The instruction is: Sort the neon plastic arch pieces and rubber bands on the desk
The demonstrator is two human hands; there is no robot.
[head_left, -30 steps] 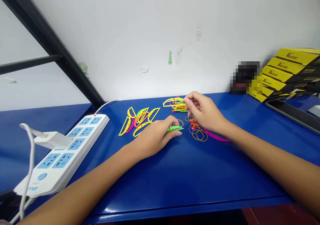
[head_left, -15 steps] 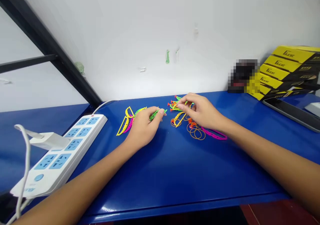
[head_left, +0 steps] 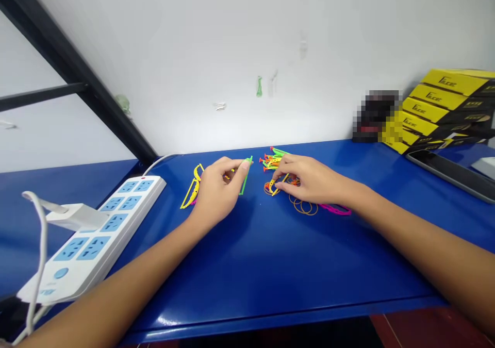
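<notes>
My left hand (head_left: 218, 188) pinches a green toy bow (head_left: 245, 178) between thumb and fingers, above the blue table. Yellow toy bows (head_left: 191, 191) lie just left of that hand, with a bit of magenta plastic showing beneath it. To the right, my right hand (head_left: 305, 175) has its thumb and fingertips closed about another yellow toy bow (head_left: 273, 186), low at the table. Behind its fingers lies a pile of small toy arrows (head_left: 268, 161) with red suction tips. Rubber bands (head_left: 305, 206) and a magenta toy bow (head_left: 335, 210) lie partly under the right hand and wrist.
A white power strip (head_left: 96, 234) with a plugged-in charger (head_left: 77, 216) and cable lies on the left. Yellow-black boxes (head_left: 433, 98) are stacked at the right, near a dark phone (head_left: 452, 172). A white wall (head_left: 240, 54) stands behind the blue table (head_left: 270, 265).
My right hand has moved from the arrow pile down toward me, onto the yellow toy bow. In my left hand the green bow has turned from lying sideways to pointing more upright.
</notes>
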